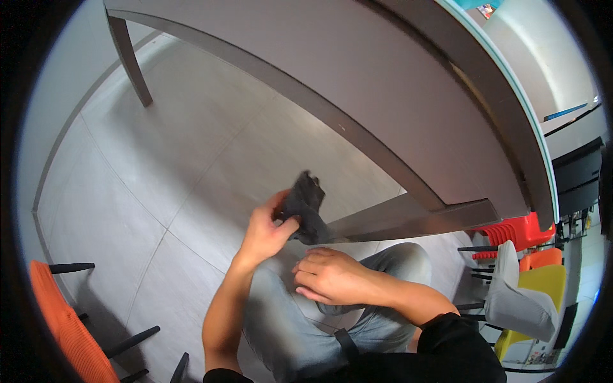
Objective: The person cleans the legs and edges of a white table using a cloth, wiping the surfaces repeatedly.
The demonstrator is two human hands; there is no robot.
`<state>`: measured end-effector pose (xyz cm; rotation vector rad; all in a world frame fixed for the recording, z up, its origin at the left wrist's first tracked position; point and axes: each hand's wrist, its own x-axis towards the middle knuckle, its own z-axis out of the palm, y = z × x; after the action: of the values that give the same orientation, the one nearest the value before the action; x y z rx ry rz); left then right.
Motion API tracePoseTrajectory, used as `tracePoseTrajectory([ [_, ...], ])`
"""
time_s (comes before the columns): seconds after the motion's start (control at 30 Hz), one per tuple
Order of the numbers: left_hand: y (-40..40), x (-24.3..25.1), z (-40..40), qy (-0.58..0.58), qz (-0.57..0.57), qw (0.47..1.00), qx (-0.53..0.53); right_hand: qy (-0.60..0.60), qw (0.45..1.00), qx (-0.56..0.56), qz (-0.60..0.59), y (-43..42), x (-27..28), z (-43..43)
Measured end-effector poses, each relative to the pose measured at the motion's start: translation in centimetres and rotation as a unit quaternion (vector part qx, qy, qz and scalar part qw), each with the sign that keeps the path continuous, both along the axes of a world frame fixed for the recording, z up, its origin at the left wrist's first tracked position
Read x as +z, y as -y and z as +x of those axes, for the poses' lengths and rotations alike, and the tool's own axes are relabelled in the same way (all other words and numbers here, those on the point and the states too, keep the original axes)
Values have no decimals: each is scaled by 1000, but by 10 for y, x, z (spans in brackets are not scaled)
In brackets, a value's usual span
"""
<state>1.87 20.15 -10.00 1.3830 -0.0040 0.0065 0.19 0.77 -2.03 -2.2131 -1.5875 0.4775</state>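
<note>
A dark grey cloth [305, 208], crumpled and folded, is pinched between the thumb and fingers of my left hand [268, 230]. The cloth is beside the leg of a brown-grey table [412, 218]; whether it touches the leg I cannot tell. My right hand [330, 275] hovers over my bent knees, below the cloth and apart from it. Its fingers are loosely bent, the thumb stands away from them, and nothing shows in it; the palm is hidden. Above both hands runs the table's side panel [345, 86].
The table's glass top edge [524, 103] curves along the right. Another table leg [131, 62] stands at upper left near the wall. An orange-covered chair [72, 321] is at lower left. Red stacked stools [519, 230] and a grey-covered chair [519, 301] are on the right.
</note>
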Motion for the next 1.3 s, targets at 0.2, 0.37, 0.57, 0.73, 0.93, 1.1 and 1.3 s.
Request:
tracePoseTrajectory([
  [0.2, 13, 79, 35, 163, -2, 934, 319, 8, 999, 11, 45, 2, -14, 6],
  [0.37, 60, 105, 64, 201, 56, 887, 412, 22, 998, -17, 56, 4, -10, 7],
  [0.57, 109, 87, 33, 314, 221, 825, 415, -17, 998, -61, 13, 23, 1, -1],
  [0.73, 120, 94, 10, 494, 331, 781, 190, 1, 999, -50, 4, 43, -12, -24],
  [0.93, 95, 77, 43, 562, 377, 701, 225, 62, 996, -59, -26, 43, -8, -12],
  [1.1, 70, 98, 60, 500, 321, 738, 319, 46, 991, -82, -93, 54, -10, -4],
  [1.3, 55, 151, 80, 288, 5, 857, 427, 54, 994, -93, -37, 63, -18, -5],
])
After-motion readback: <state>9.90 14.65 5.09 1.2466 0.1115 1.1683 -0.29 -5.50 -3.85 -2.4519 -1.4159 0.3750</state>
